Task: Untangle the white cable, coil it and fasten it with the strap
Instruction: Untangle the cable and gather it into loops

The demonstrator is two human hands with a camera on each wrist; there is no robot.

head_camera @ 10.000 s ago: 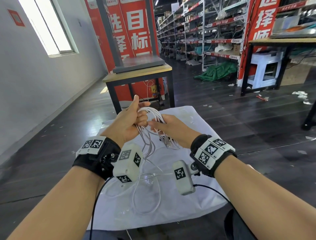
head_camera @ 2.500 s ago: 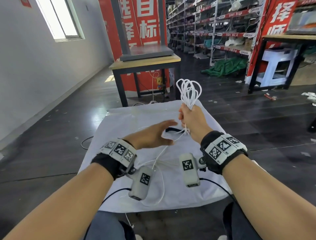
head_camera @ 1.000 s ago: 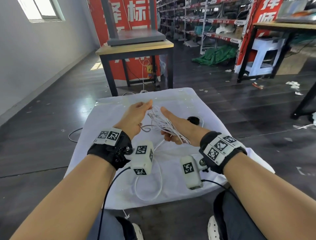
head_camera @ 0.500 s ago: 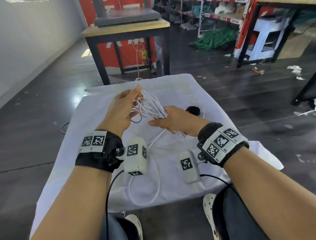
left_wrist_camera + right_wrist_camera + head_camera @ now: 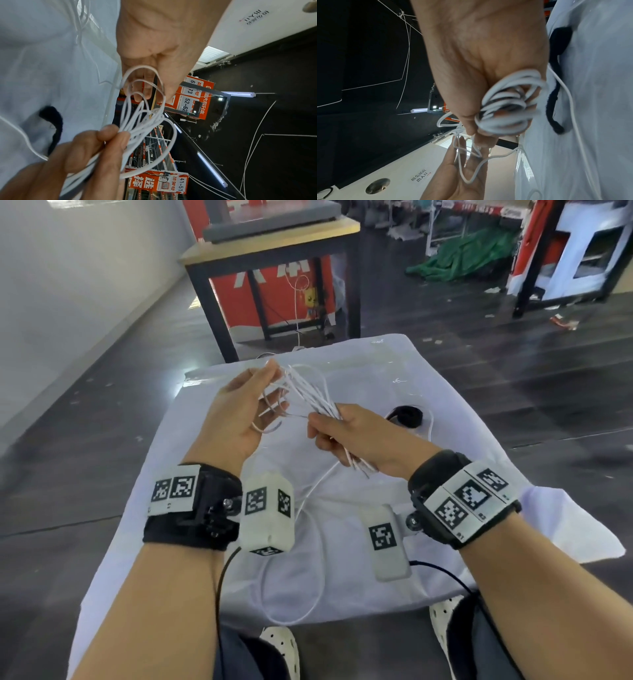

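The white cable [image 5: 308,392] is gathered into a bundle of long loops held above the white cloth [image 5: 445,440]. My right hand [image 5: 346,436] grips the bundle [image 5: 505,108] near its middle, fingers curled round the strands [image 5: 147,121]. My left hand [image 5: 239,412] is at the bundle's far end, its fingers [image 5: 147,89] straight and reaching in among the loop ends. One loose loop lies across its open palm [image 5: 462,175]. A free length of cable [image 5: 301,594] trails down over the cloth toward me. The black strap [image 5: 406,416] lies curled on the cloth just right of my right hand.
A wooden table with black legs [image 5: 274,237] stands beyond the cloth, with a grey slab on it. Dark floor surrounds the cloth. Green fabric [image 5: 462,254] and shelving are at the back right. My white shoes [image 5: 281,642] show at the cloth's near edge.
The right hand has brought the bundle down from head height to just above the cloth. The left hand has come back to its far end and straightened its fingers among the loops.
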